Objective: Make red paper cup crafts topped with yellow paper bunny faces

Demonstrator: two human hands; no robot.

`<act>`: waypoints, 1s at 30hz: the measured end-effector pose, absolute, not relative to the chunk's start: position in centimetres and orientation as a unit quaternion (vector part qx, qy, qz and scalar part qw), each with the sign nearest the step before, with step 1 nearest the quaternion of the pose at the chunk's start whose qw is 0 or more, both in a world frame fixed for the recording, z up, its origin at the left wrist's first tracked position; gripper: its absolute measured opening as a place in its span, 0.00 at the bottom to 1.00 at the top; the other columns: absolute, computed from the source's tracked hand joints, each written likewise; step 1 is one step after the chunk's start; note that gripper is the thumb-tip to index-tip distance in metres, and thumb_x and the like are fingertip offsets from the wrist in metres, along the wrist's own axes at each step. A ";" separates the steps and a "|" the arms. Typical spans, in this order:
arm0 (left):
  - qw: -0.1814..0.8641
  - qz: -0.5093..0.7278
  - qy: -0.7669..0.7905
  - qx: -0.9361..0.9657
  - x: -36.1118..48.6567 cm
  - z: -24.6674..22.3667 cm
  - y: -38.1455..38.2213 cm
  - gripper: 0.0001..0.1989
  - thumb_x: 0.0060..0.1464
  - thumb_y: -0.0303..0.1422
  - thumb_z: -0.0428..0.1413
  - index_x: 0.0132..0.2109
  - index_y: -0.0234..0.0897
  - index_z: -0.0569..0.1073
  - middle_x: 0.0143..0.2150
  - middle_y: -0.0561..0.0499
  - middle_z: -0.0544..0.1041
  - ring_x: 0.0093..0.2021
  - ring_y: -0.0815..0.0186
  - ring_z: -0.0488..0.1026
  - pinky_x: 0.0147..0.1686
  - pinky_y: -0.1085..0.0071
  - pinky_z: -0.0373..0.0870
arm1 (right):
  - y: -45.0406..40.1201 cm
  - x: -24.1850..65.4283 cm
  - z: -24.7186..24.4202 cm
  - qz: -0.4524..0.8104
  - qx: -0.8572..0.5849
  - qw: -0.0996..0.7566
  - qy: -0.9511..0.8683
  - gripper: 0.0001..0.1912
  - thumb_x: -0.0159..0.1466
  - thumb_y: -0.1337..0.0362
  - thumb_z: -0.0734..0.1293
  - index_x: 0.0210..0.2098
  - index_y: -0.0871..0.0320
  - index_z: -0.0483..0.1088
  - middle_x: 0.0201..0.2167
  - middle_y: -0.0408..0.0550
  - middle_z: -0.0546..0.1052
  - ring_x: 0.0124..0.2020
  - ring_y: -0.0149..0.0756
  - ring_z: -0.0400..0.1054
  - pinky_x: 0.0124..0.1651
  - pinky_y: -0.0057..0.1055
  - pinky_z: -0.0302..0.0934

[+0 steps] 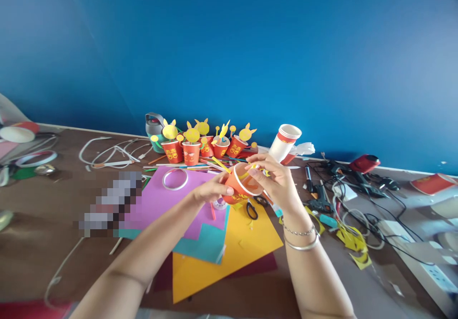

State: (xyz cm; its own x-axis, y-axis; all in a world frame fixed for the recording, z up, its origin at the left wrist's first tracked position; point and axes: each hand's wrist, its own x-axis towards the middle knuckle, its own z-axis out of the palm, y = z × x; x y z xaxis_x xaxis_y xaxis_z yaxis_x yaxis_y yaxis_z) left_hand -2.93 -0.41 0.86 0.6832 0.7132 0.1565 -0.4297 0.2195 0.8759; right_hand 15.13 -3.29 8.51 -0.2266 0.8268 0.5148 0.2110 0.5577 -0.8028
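Observation:
My left hand point(214, 188) is wrapped round the side of a red paper cup point(236, 185), which is tilted with its white-rimmed mouth to the right. A yellow strip point(221, 164) sticks up at the cup's upper left. At the cup's rim, my right hand point(274, 175) has its fingers bent close together over the opening; what they pinch is too small to make out. Below the cup, black-handled scissors point(252, 210) and a tape roll point(220, 204) lie on coloured paper.
Red cups point(191, 153) with yellow paper figures stand along the blue wall, beside a grey-green bottle point(154, 127). A leaning stack of cups point(285, 142) is behind my right hand. Purple paper point(161, 209), yellow paper point(250, 240), a glue gun point(322, 199), cables and a power strip point(425, 266) cover the table.

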 end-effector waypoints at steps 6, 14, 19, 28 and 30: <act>0.753 0.405 0.139 0.500 -3.1 0.4 0.0 0.36 0.35 0.40 0.69 0.55 0.36 0.72 0.47 0.41 0.79 0.52 0.49 0.74 0.52 0.57 0.67 | -3.7 15.8 8.9 0.304 -0.393 0.510 -0.703 0.17 0.58 0.59 0.72 0.47 0.50 0.75 0.48 0.48 0.76 0.51 0.42 0.67 0.55 0.41 0.59; 0.735 0.475 0.172 0.452 -2.9 0.7 0.1 0.28 0.45 0.43 0.65 0.53 0.39 0.72 0.49 0.43 0.78 0.53 0.53 0.73 0.50 0.61 0.68 | -3.3 17.4 8.8 0.400 -0.460 0.437 -0.661 0.13 0.56 0.58 0.71 0.39 0.56 0.76 0.34 0.49 0.80 0.36 0.40 0.73 0.37 0.35 0.65; 0.691 0.478 0.163 0.517 -2.8 0.3 0.1 0.37 0.39 0.42 0.68 0.57 0.40 0.69 0.53 0.42 0.76 0.55 0.52 0.70 0.52 0.61 0.66 | -3.1 17.5 8.3 0.345 -0.491 0.411 -0.686 0.08 0.56 0.65 0.68 0.34 0.57 0.77 0.31 0.47 0.80 0.31 0.37 0.72 0.33 0.32 0.64; 0.711 0.479 0.202 0.472 -2.8 0.4 0.1 0.36 0.35 0.47 0.68 0.52 0.36 0.73 0.47 0.41 0.79 0.49 0.51 0.75 0.48 0.62 0.69 | -3.0 18.3 8.8 0.437 -0.452 0.330 -0.704 0.04 0.52 0.66 0.71 0.28 0.58 0.78 0.25 0.46 0.79 0.27 0.34 0.71 0.28 0.29 0.63; 0.707 0.500 0.212 0.454 -2.9 0.4 0.2 0.33 0.36 0.47 0.68 0.50 0.36 0.74 0.47 0.42 0.79 0.50 0.52 0.74 0.48 0.63 0.68 | -2.8 18.1 8.7 0.465 -0.443 0.361 -0.676 0.07 0.52 0.64 0.72 0.31 0.57 0.78 0.28 0.46 0.80 0.30 0.35 0.72 0.31 0.30 0.65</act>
